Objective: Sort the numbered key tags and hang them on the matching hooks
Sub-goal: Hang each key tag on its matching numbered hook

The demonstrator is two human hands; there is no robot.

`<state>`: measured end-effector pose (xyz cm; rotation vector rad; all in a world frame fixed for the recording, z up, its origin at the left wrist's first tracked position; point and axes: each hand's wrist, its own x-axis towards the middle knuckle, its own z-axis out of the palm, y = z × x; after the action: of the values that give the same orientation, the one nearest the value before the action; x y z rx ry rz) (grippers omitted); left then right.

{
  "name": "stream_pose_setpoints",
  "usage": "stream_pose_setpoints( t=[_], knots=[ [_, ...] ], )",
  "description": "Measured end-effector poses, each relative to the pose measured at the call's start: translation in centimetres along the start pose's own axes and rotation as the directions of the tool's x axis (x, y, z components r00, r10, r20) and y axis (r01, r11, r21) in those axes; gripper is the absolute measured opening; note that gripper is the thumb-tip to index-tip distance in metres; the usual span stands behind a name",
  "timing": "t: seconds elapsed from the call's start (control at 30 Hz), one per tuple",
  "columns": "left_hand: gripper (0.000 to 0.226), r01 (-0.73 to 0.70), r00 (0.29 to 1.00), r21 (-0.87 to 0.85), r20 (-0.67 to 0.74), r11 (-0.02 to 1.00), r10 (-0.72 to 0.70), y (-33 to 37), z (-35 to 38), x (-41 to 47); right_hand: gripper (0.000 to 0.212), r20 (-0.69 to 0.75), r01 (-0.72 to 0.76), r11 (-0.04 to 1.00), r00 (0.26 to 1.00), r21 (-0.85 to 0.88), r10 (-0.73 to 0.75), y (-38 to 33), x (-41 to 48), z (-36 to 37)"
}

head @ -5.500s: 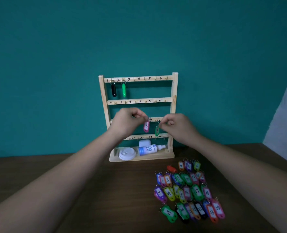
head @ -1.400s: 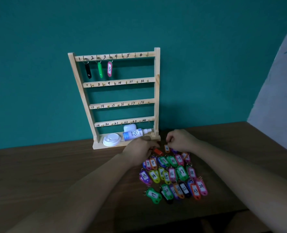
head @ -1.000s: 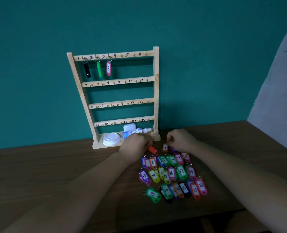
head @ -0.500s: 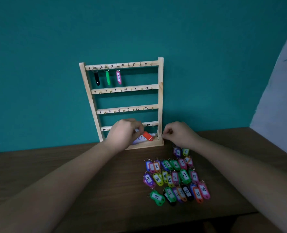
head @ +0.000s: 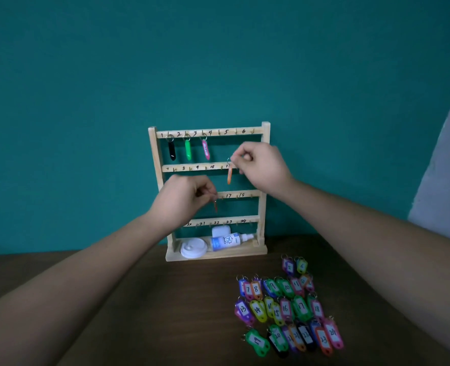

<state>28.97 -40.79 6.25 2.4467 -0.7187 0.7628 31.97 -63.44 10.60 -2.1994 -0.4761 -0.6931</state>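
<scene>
Against the teal wall [head: 218, 62] stands the wooden rack [head: 218, 256], its four rails numbered by hand. On the top rail a black tag [head: 171, 150] hangs at hook 1, a green tag [head: 188, 150] at 2 and a pink tag [head: 205, 150] at 3.

My right hand [head: 262, 165], raised in front of the rack, pinches the ring of an orange tag [head: 229, 175] between thumb and fingertips. The tag dangles across the second rail, near the number 11.

My left hand [head: 184, 199], lower and further left, pinches the ring of a reddish tag [head: 215, 206] that hangs edge-on just in front of the third rail. I cannot read its number.

On the rack's base lie a white round lid [head: 193, 248], a small bottle [head: 229, 241] on its side and a white case [head: 220, 230] behind it.

To the right, on the dark surface [head: 166, 313], the loose tags [head: 287, 307] lie in rough rows, labels up. Numbers from 7 to 24 are legible, and two more tags sit apart, nearer the rack.
</scene>
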Motion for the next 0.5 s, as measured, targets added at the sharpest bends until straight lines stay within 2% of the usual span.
stream_pose_setpoints(
  t=[0.23, 0.5],
  knots=[
    [0.007, 0.043, 0.998, -0.020, -0.033, 0.999, -0.044, -0.4, -1.7, 0.5, 0.016, -0.122, 0.052, 0.995, 0.991, -0.087, -0.063, -3.6, 4.7, -0.2],
    [0.010, 0.032, 0.999, -0.022, -0.010, 0.999, -0.033, -0.8, -2.7, 0.2, 0.020, -0.058, 0.017, 0.977, 0.998, -0.211, -0.029, -3.9, 6.5, 0.3]
  ],
)
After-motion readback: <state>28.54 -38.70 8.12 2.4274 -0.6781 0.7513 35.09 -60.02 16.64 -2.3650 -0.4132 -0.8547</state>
